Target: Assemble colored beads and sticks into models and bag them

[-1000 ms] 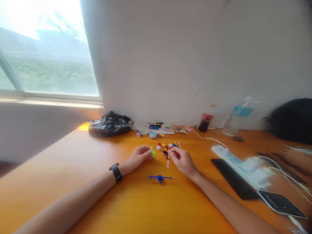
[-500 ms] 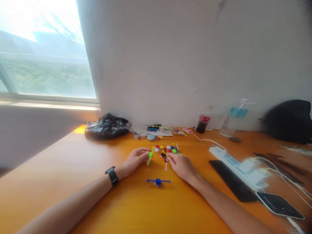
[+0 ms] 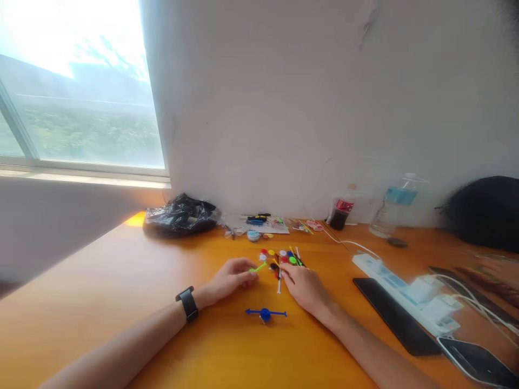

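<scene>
Between the thumb and fingers of my left hand (image 3: 232,280) is a green arrow spinner (image 3: 259,267); its round middle is partly covered by the fingers. My right hand (image 3: 306,286) is at the right side of a group of small coloured parts, fingers drawn together at a yellow arrow (image 3: 276,262) and a white arrow (image 3: 279,285). What those fingertips grip, if anything, is hidden. Round discs lie around there, among them a red disc (image 3: 264,252), a yellow disc (image 3: 271,253) and a green disc (image 3: 292,260). Nearer me sits a blue arrow spinner (image 3: 265,313) on a small pale base.
A black plastic bag (image 3: 180,215) and packets of small items line the wall. Farther right stand a cola bottle (image 3: 339,214) and a water bottle (image 3: 387,213). A power strip (image 3: 399,289) with cables, a dark flat slab (image 3: 395,319) and a phone (image 3: 476,361) border my right arm.
The green spinner in my left hand has turned from nearly upright to a flatter slant. My right hand stays at the coloured parts. The whole view has shifted slightly.
</scene>
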### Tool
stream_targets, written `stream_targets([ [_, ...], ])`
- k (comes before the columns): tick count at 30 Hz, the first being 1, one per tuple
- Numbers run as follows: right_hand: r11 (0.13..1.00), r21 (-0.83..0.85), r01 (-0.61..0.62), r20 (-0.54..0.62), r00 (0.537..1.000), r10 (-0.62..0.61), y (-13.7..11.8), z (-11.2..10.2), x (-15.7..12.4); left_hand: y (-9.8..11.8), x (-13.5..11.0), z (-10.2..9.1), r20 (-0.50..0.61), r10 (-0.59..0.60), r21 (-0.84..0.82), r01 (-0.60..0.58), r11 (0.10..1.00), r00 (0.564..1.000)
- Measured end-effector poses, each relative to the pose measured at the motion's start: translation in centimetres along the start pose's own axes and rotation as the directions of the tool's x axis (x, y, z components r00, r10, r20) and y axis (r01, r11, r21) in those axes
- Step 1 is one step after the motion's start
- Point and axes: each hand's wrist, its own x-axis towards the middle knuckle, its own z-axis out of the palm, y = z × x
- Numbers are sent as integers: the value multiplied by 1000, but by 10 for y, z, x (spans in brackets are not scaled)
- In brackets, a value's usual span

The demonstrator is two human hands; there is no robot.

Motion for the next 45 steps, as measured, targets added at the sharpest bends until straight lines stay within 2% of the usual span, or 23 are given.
stream_targets([
  [5, 999, -29, -15, 15, 1000, 15, 0, 3, 0, 1, -5, 4, 50, 81, 152, -88, 984, 995],
  [8, 999, -35, -1, 5, 1000, 1, -1, 3, -1, 0, -11, 8, 155, 162, 308, -204, 929, 975],
  [10, 999, -43, 2, 4, 1000, -2, -1, 2, -1, 0, -16, 12, 273, 245, 406, -342, 847, 930],
  [12, 999, -47, 3, 7, 1000, -2, -1, 2, -1, 0, -18, 15, 377, 332, 461, -486, 743, 865],
  [13, 999, -46, 1, 10, 1000, -1, -1, 2, -1, -1, -19, 17, 411, 364, 476, -537, 696, 836],
  [15, 999, -41, -4, 11, 1000, 5, -1, 3, -1, -3, -18, 19, 434, 398, 508, -585, 633, 808],
  [17, 999, -34, -7, 8, 1000, 7, 0, 5, -1, -5, -17, 20, 429, 408, 555, -592, 584, 806],
  [20, 999, -34, 0, -4, 1000, 0, 2, 7, 0, -8, -14, 16, 393, 398, 657, -556, 509, 829],
  [24, 999, -35, 5, -27, 1000, -6, 2, 6, 0, -10, -10, 5, 302, 374, 799, -447, 403, 877],
  [27, 1000, -5, 24, -39, 999, -24, 1, 4, -1, -10, -8, -2, 201, 402, 871, -351, 344, 893],
  [29, 999, 24, 39, -50, 998, -38, -1, 3, -3, -9, -7, -4, 160, 427, 892, -316, 323, 890],
  [31, 998, 43, 41, -59, 998, -38, -3, 3, -4, -8, -7, -4, 175, 437, 890, -332, 313, 882],
  [34, 998, 51, 33, -75, 997, -29, -4, 5, -5, -5, -8, 1, 270, 442, 846, -430, 316, 855],
  [37, 998, 63, 27, -80, 997, -22, -5, 8, -5, -4, -8, 6, 382, 459, 766, -553, 327, 802],
  [40, 997, 78, 6, -80, 997, 0, -6, 9, -4, -4, -10, 10, 449, 460, 695, -623, 359, 766],
  [45, 991, 131, -31, -42, 998, 37, -10, 5, -4, -2, -14, 12, 491, 424, 610, -648, 456, 761],
])
